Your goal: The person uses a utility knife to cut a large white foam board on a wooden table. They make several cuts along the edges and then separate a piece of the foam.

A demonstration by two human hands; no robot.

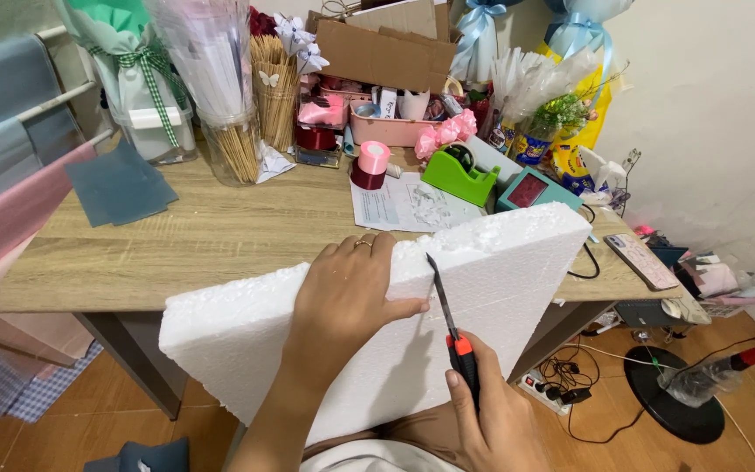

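A thick white foam board (246,332) leans from my lap against the front edge of the wooden table (203,236). My left hand (347,297) lies flat over its top edge, fingers wrapped over the far side, a ring on one finger. My right hand (487,415) grips a utility knife (452,336) with a red and black handle. The blade tip rests against the board's face just below the top edge, close to my left thumb.
The back of the table is crowded: ribbon rolls (371,163), a green tape dispenser (458,175), a jar of wooden sticks (236,144), a cardboard box (386,52), printed paper (408,205). A phone (640,260) lies at the right edge. Cables and a fan base (670,393) sit on the floor.
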